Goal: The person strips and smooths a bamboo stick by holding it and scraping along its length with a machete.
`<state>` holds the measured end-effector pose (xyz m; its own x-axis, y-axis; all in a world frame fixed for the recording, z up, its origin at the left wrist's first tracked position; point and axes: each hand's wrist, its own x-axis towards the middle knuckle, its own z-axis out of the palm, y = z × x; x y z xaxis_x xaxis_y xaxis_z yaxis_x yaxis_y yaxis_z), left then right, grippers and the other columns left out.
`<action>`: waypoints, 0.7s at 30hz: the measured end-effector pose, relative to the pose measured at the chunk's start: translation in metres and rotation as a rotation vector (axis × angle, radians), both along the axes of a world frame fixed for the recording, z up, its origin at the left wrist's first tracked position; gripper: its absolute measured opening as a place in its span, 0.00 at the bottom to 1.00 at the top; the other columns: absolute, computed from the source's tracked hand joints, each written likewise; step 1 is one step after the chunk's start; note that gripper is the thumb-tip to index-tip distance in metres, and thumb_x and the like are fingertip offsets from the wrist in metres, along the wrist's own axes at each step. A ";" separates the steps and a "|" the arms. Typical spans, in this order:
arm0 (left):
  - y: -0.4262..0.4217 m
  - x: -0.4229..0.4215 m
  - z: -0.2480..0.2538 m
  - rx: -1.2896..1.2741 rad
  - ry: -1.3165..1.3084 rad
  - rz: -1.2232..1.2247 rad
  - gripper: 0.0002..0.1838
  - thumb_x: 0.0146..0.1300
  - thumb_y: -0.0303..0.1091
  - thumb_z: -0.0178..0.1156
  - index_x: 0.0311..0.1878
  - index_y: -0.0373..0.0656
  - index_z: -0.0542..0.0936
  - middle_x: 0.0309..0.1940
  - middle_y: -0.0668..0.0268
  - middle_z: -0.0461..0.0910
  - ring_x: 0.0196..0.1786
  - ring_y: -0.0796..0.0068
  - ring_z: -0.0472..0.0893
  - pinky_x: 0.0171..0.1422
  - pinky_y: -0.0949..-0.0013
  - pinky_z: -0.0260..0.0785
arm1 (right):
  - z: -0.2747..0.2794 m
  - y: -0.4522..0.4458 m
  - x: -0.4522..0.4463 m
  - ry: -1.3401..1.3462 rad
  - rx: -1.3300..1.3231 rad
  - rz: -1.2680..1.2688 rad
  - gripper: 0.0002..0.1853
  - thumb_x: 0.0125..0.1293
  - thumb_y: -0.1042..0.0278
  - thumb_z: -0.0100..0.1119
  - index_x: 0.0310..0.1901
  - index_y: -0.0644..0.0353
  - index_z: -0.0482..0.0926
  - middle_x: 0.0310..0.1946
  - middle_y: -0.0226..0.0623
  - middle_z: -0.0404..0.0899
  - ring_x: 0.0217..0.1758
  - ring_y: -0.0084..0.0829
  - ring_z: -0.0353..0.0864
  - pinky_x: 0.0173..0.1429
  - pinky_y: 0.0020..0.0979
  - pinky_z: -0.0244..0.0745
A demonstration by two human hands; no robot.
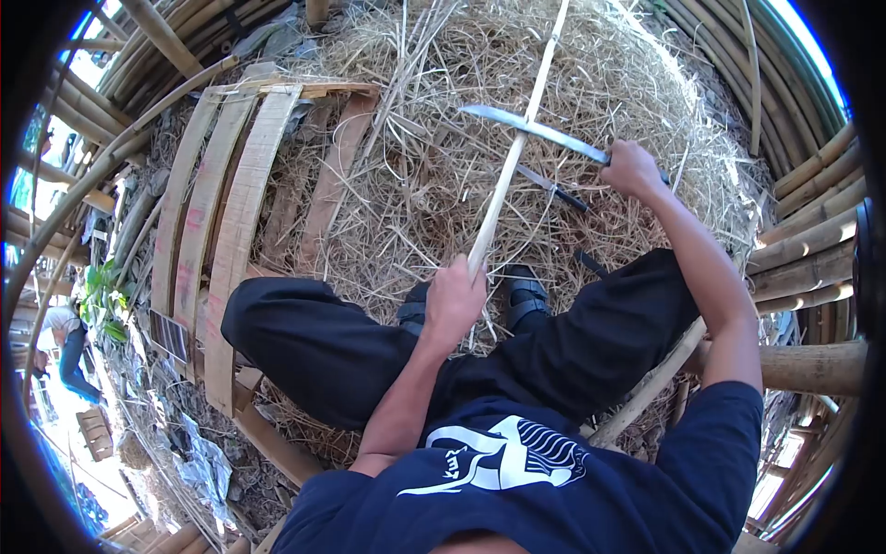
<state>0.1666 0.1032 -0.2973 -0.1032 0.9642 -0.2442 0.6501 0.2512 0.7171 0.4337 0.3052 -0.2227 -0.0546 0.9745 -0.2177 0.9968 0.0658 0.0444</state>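
Observation:
My left hand (pixel 452 300) is closed around the lower end of a long pale bamboo strip (pixel 503 183), which runs up and away between my knees. My right hand (pixel 635 169) grips the handle of a machete (pixel 563 139) with a slightly curved blade. The blade lies across the strip, touching or just over it. Beneath them on the straw lies a smaller knife (pixel 570 198) with a dark handle, its blade partly hidden by stalks.
Dry straw (pixel 434 194) covers the ground before me. To my left stands a slatted wooden pallet (pixel 242 198). Bamboo poles (pixel 808 365) form walls on both sides. Another person (pixel 69 355) bends over far left, beyond the poles. Crumpled silvery plastic (pixel 205 466) lies at lower left.

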 end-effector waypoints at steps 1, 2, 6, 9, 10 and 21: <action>-0.001 0.001 -0.007 0.002 -0.027 0.008 0.18 0.68 0.43 0.55 0.36 0.34 0.76 0.25 0.42 0.79 0.33 0.38 0.80 0.39 0.44 0.71 | 0.001 -0.005 -0.004 0.031 -0.027 -0.014 0.12 0.52 0.67 0.57 0.35 0.66 0.83 0.34 0.53 0.84 0.39 0.46 0.85 0.49 0.45 0.80; -0.001 0.000 -0.013 0.006 -0.036 0.011 0.18 0.68 0.43 0.55 0.36 0.34 0.76 0.25 0.42 0.79 0.33 0.38 0.80 0.39 0.44 0.71 | -0.003 -0.010 -0.007 0.063 -0.056 -0.032 0.13 0.52 0.67 0.57 0.35 0.66 0.83 0.34 0.54 0.83 0.39 0.47 0.85 0.50 0.45 0.80; -0.003 -0.011 -0.020 0.046 -0.044 0.082 0.19 0.67 0.44 0.58 0.31 0.34 0.75 0.18 0.48 0.77 0.26 0.45 0.79 0.33 0.50 0.68 | -0.014 -0.033 -0.035 0.114 -0.180 0.174 0.13 0.47 0.65 0.59 0.32 0.65 0.83 0.30 0.54 0.82 0.35 0.50 0.84 0.48 0.45 0.80; -0.003 -0.010 -0.018 0.052 -0.008 0.079 0.19 0.67 0.43 0.59 0.31 0.34 0.76 0.19 0.48 0.77 0.26 0.45 0.79 0.33 0.49 0.68 | -0.029 -0.048 -0.045 0.137 -0.258 0.462 0.13 0.46 0.63 0.60 0.30 0.62 0.84 0.26 0.51 0.82 0.33 0.50 0.83 0.46 0.45 0.81; -0.004 -0.009 -0.018 0.051 -0.007 0.080 0.19 0.67 0.43 0.59 0.31 0.34 0.76 0.19 0.48 0.77 0.26 0.45 0.79 0.33 0.49 0.68 | -0.025 -0.047 -0.047 0.137 -0.259 0.464 0.13 0.46 0.63 0.60 0.30 0.62 0.84 0.26 0.51 0.82 0.33 0.50 0.83 0.46 0.45 0.81; -0.004 -0.019 -0.006 0.006 0.035 0.115 0.18 0.67 0.44 0.58 0.32 0.35 0.76 0.21 0.44 0.77 0.29 0.41 0.79 0.34 0.46 0.68 | -0.007 0.010 0.026 0.154 -0.029 -0.329 0.16 0.51 0.66 0.56 0.35 0.71 0.83 0.34 0.56 0.83 0.38 0.46 0.86 0.47 0.43 0.80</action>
